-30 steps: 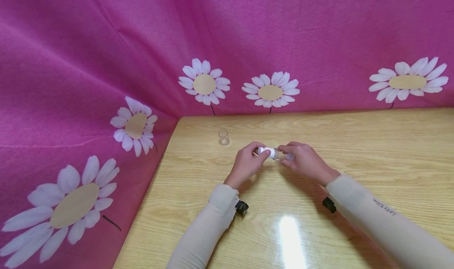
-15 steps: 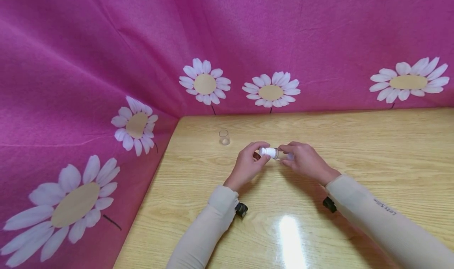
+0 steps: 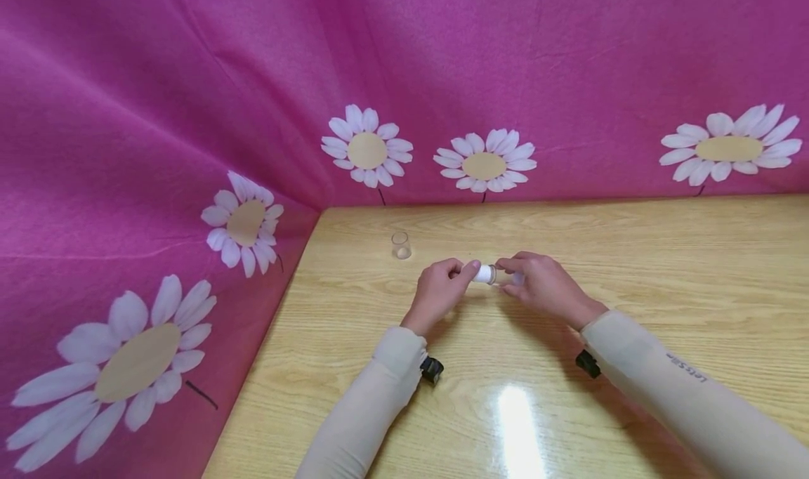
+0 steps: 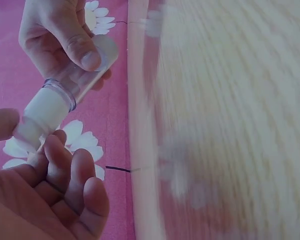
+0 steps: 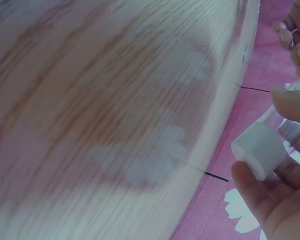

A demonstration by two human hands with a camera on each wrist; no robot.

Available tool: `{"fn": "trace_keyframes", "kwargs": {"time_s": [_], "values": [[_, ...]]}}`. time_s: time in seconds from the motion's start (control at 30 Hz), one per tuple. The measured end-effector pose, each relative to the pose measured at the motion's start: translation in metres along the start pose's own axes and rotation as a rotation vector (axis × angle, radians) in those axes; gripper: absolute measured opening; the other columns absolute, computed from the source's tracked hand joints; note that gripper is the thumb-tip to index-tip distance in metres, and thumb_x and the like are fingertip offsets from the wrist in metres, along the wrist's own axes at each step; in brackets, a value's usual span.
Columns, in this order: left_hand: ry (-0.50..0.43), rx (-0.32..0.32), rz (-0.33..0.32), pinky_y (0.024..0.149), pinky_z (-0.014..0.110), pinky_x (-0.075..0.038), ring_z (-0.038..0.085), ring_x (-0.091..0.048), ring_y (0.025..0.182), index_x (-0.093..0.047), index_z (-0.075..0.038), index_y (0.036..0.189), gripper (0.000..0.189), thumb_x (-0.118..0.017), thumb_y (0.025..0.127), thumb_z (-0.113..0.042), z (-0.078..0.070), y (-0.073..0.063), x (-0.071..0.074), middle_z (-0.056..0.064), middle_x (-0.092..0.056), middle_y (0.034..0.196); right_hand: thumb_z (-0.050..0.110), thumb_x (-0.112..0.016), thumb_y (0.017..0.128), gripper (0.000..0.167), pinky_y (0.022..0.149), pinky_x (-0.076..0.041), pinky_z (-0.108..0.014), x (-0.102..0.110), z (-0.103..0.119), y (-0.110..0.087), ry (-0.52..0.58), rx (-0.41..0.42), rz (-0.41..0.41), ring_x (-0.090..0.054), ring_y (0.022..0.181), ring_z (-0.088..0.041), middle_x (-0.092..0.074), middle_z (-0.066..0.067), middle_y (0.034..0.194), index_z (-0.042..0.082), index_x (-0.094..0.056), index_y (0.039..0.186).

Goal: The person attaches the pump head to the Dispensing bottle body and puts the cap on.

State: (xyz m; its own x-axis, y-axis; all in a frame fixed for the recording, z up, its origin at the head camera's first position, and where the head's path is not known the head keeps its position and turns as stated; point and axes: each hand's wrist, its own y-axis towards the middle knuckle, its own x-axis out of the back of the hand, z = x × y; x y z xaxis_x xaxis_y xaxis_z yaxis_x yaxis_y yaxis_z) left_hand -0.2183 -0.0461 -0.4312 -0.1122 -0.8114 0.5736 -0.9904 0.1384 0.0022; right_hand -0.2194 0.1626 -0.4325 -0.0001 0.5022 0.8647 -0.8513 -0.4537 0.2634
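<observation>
The wooden counter [image 3: 303, 345] is under two arms [image 3: 363, 419] that reach from the near side. The right hand [image 3: 548, 287] pinches one end of a see-through and white tube [image 3: 483, 274]. The left hand [image 3: 439, 288] pinches the other. The tube is sideways between them. A little clear cup [image 3: 402, 252] stands far and left.
</observation>
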Motion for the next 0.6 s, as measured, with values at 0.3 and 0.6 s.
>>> {"fn": "trace_keyframes", "kwargs": {"time_s": [0.3, 0.6], "values": [[0.005, 0.013, 0.012, 0.055, 0.024, -0.034, 0.011, -0.043, 0.058, -0.062, -0.015, 0.077, 0.037, -0.060, 0.095, -0.047, -0.0014, -0.0026, 0.0037, -0.005, -0.049, 0.065, 0.011, -0.077, 0.085, 0.036, 0.071, -0.057, -0.039, -0.0036, 0.0004, 0.0000, 0.015, -0.008, 0.010, -0.063, 0.078, -0.020, -0.072, -0.016, 0.104, 0.004, -0.070, 0.120], [-0.048, -0.135, 0.061, 0.068, 0.017, -0.047, 0.011, -0.054, 0.082, -0.066, -0.015, 0.115, 0.025, -0.072, 0.091, -0.018, 0.0028, -0.0036, 0.0059, 0.003, -0.064, 0.108, 0.010, -0.076, 0.085, 0.034, 0.071, -0.057, -0.041, -0.0046, 0.0012, -0.0005, 0.015, 0.005, 0.009, -0.065, 0.081, -0.023, -0.072, -0.015, 0.103, 0.005, -0.070, 0.118]]}}
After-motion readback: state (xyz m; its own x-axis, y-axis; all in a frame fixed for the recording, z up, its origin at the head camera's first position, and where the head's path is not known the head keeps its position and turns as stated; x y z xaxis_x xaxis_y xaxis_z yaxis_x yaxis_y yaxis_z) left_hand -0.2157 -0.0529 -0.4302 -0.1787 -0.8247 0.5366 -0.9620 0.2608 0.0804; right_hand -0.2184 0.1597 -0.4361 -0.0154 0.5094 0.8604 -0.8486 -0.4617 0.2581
